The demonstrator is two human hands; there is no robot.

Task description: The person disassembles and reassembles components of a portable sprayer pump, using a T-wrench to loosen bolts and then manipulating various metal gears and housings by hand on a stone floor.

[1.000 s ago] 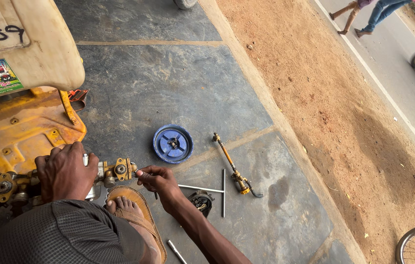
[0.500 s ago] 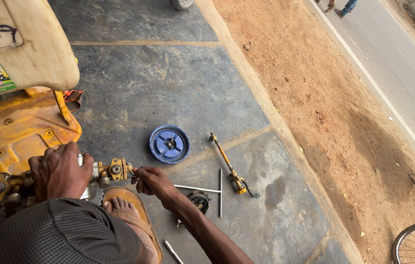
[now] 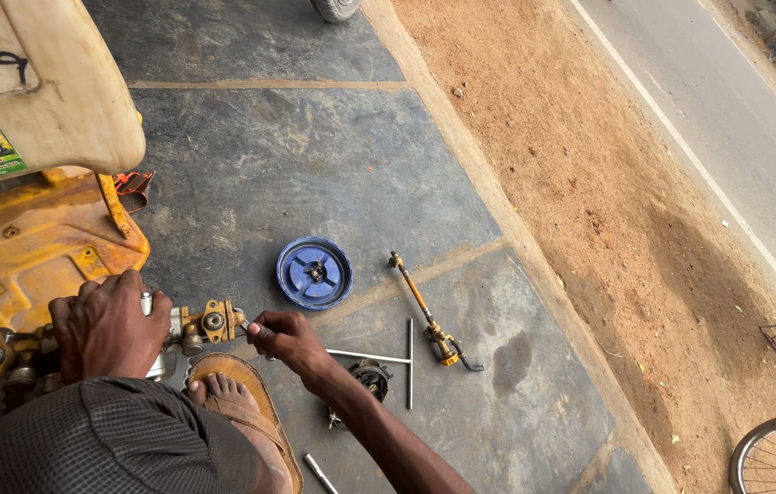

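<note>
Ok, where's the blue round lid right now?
In the head view, the blue round lid lies flat on the dark stone floor, above the right hand and left of the brass rod.

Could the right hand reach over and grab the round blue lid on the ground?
Probably yes. The right hand is at the end of the brass pump part, and the blue lid lies on bare pavement just beyond it, with nothing between them.

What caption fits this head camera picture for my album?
Left hand grips a brass pump assembly while right hand touches its end, near a blue lid.
</note>
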